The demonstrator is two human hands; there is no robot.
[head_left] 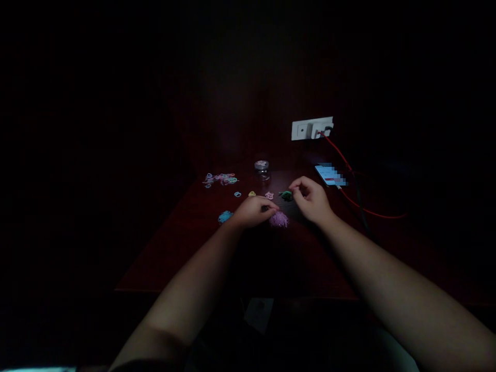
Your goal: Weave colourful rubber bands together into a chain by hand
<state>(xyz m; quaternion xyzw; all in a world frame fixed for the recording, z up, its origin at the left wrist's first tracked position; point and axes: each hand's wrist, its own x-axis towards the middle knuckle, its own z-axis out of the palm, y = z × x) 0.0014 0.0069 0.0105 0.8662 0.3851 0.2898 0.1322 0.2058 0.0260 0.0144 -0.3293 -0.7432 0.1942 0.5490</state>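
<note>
My left hand (pixel 256 211) is closed in a pinch at the upper left edge of a pile of small purple rubber bands (pixel 279 219). What its fingertips hold, if anything, is too small to make out. Thumb and forefinger of my right hand (pixel 310 200) are pressed together beside a few green and dark bands (pixel 286 195); I cannot tell what lies between them. Pink bands (pixel 269 196), yellow bands (pixel 251 194) and pale blue bands (pixel 237 194) lie in a row behind my left hand. A blue pile (pixel 225 216) sits left of my left wrist.
A mixed heap of coloured bands (pixel 221 179) lies at the table's back left. Behind the row stands a small clear round container (pixel 261 166). At right, a phone (pixel 330 175) lies with a red cable (pixel 341 150) running from a wall socket (pixel 301 129). The surroundings are dark.
</note>
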